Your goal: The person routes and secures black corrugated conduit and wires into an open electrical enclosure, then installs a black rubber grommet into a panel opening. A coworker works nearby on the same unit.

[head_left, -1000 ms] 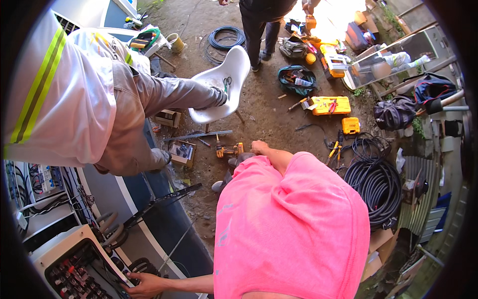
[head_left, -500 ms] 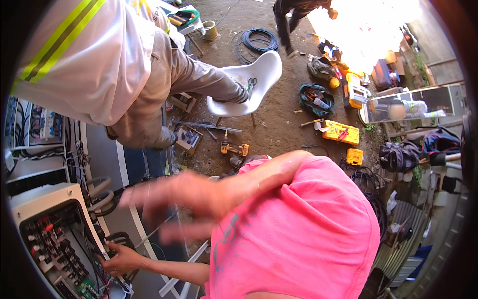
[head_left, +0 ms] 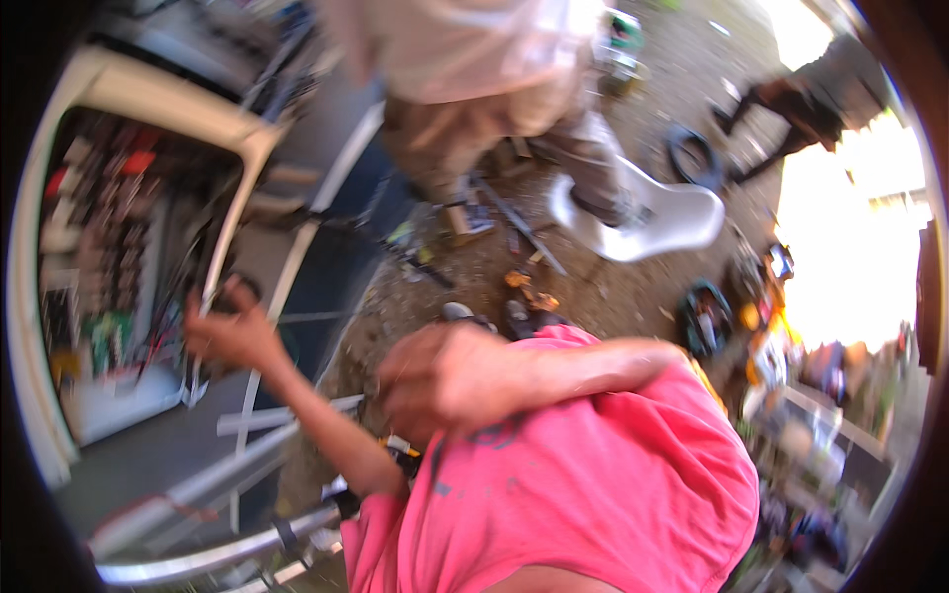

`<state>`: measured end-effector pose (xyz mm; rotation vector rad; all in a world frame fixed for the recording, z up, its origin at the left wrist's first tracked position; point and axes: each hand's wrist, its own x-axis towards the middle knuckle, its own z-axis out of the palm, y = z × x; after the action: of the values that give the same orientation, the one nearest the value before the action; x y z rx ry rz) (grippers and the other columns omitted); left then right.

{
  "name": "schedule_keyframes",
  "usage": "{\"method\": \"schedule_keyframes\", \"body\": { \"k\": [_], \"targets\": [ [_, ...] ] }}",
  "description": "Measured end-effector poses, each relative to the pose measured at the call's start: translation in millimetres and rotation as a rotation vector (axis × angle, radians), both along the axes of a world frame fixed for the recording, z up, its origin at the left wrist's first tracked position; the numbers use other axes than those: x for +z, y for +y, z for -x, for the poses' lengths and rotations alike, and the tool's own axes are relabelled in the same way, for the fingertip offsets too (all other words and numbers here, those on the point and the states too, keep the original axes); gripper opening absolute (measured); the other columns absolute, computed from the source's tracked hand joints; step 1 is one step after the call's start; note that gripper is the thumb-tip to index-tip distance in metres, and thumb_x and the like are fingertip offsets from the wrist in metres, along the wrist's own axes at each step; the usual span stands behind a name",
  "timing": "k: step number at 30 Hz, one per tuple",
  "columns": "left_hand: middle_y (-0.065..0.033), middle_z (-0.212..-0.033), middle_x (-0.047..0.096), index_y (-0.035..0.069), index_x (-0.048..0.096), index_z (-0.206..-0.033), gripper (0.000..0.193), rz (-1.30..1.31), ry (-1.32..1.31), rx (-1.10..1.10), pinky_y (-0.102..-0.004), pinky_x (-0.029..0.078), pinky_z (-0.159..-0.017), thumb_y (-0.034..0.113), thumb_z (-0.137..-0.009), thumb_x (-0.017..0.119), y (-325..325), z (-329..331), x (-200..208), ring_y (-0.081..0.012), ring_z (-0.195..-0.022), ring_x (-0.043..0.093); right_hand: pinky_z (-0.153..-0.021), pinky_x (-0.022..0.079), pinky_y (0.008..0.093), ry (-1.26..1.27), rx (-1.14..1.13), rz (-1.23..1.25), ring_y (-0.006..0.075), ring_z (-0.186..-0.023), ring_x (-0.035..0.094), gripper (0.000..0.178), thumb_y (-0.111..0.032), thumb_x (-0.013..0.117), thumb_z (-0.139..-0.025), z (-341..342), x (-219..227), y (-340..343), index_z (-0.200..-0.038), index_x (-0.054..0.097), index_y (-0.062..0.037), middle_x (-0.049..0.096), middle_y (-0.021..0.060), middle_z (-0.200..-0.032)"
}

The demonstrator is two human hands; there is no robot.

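Note:
At the left stands an electrical cabinet [head_left: 148,91] with a cream frame, its front open on rows of dark terminals, red parts and a green circuit board [head_left: 107,341]. My left hand [head_left: 235,334] is on the near side edge of that frame, thumb raised and fingers bent around the edge; part of them is hidden. In front of my pink shirt hovers my right hand [head_left: 440,381], apart from the cabinet. Motion smears its fingers, and I see nothing distinct in it.
A co-worker [head_left: 474,109] stands ahead, one foot on a white chair [head_left: 682,222]. Near my feet lies a yellow drill [head_left: 531,291]. Farther right are a cable coil [head_left: 694,156], a green tool bag [head_left: 706,316] and another person [head_left: 835,94]. Pale metal rails [head_left: 213,494] lie at lower left.
The view has swung left, so the cabinet appears larger and higher. My right hand has drawn back from beside the cabinet toward my chest. My left hand stays at the cabinet's edge.

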<state>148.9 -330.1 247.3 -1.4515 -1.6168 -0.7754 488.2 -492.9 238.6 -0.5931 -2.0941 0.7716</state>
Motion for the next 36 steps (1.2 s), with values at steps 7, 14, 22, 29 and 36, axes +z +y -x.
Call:
{"method": "schedule_keyframes", "body": {
  "k": [7,14,22,29,36],
  "targets": [
    [-0.0166,-0.128,0.061,0.007,0.056,-0.133,0.055,0.015,-0.077,-0.079,-0.0552,0.037,-0.108,0.032,-0.090,0.081,-14,-11,18,-0.0370,-0.125,0.053,-0.080,0.061,0.0484,-0.786,-0.355,0.164,0.0322,-0.107,0.074,0.038,-0.040,0.069,-0.091,-73,-303,-8,-0.116,0.075,-0.0123,0.075,0.0236,-0.118],
    [-0.0141,-0.123,0.060,0.007,0.057,-0.131,0.053,-0.013,-0.102,-0.089,-0.0556,0.035,-0.111,0.027,-0.089,0.082,-13,-10,22,-0.0367,-0.123,0.052,-0.081,0.061,0.0483,-1.159,-0.421,1.063,0.0322,-0.107,0.074,0.038,-0.040,0.070,-0.091,-208,-436,-126,-0.117,0.075,-0.0123,0.075,0.0234,-0.119],
    [-0.0125,-0.124,0.061,0.009,0.057,-0.130,0.049,-0.053,-0.081,-0.096,-0.0556,0.037,-0.111,0.028,-0.091,0.079,-8,-6,14,-0.0344,-0.122,0.053,-0.081,0.061,0.0481,-1.139,-0.519,1.357,0.0322,-0.108,0.074,0.039,-0.040,0.070,-0.091,-238,-450,-204,-0.117,0.075,-0.0122,0.075,0.0231,-0.119],
    [-0.0103,-0.126,0.062,0.012,0.058,-0.131,0.048,-0.073,-0.107,-0.119,-0.0544,0.037,-0.112,0.026,-0.090,0.080,-8,-7,16,-0.0332,-0.124,0.055,-0.082,0.061,0.0480,-1.001,-0.553,1.283,0.0323,-0.108,0.074,0.039,-0.040,0.070,-0.091,-204,-449,-165,-0.118,0.075,-0.0122,0.075,0.0229,-0.119],
    [-0.0097,-0.127,0.065,0.011,0.061,-0.132,0.045,-0.060,-0.057,-0.137,-0.0525,0.038,-0.111,0.032,-0.095,0.076,-12,-1,14,-0.0322,-0.123,0.057,-0.082,0.061,0.0479,-0.857,-0.594,1.165,0.0323,-0.108,0.074,0.040,-0.040,0.070,-0.091,-156,-443,-82,-0.119,0.075,-0.0122,0.075,0.0227,-0.119]
  ]
}}
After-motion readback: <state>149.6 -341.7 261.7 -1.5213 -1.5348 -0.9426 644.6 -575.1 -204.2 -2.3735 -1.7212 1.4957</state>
